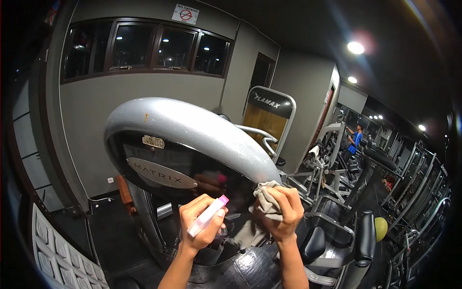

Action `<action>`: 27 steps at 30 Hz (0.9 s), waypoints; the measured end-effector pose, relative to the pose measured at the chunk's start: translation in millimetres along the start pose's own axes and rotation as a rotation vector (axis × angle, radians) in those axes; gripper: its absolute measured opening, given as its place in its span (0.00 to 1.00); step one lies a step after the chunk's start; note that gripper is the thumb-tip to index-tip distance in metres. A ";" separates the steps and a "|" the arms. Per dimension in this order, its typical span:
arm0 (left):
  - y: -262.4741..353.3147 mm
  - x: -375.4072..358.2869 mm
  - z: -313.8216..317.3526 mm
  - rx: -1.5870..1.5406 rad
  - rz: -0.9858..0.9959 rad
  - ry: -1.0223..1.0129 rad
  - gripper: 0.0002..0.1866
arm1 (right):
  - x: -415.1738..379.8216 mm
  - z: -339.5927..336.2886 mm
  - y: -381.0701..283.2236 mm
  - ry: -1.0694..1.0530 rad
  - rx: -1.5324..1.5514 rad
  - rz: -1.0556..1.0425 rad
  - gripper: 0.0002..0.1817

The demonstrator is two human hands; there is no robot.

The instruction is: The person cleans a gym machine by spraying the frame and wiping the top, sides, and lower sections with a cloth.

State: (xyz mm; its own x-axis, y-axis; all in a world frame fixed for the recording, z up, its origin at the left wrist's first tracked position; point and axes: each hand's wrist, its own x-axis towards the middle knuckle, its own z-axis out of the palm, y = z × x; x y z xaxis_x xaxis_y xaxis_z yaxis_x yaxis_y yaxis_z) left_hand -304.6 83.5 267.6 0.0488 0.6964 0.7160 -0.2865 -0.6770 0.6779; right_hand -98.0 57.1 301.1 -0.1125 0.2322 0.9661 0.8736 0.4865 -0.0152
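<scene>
My left hand [198,222] is closed round a small spray bottle [207,217] with a pink top, in front of the machine's dark panel. A grey cloth [267,198] is gripped in my right hand [285,212], against the lower right part of the silver curved frame [192,120]; part of the cloth hangs below the hand. The black panel inside the frame bears an oval MATRIX plate [162,172] and a small SHOULDER label [153,141].
Behind stands a PLAMAX machine [267,103]. More gym machines [337,178] fill the right side, where a person in blue [355,138] stands far back. A black padded seat [365,238] is at lower right, and a white patterned panel [62,245] at lower left.
</scene>
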 end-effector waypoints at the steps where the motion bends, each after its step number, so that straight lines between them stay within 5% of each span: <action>1: -0.1 1.3 -0.6 -0.007 0.006 -0.007 0.08 | 0.1 -3.2 4.1 -0.033 -0.012 -0.021 0.22; 8: 2.8 7.6 4.6 0.052 0.071 -0.039 0.08 | 18.3 6.3 -1.8 0.060 0.063 0.079 0.21; 14: 11.8 12.6 9.9 0.118 0.055 -0.004 0.14 | 25.3 -7.0 -4.0 -0.080 0.120 0.126 0.21; 27: 24.5 27.0 8.8 0.283 0.183 0.038 0.07 | 35.9 -8.0 12.4 -0.116 0.295 0.243 0.22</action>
State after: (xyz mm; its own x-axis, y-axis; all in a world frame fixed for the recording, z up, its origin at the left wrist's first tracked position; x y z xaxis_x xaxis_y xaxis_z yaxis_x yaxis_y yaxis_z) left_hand -301.8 83.6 305.0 -0.0165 0.5623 0.8268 -0.0099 -0.8269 0.5622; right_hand -87.4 64.7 337.6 0.0129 0.4560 0.8899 0.7095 0.6229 -0.3295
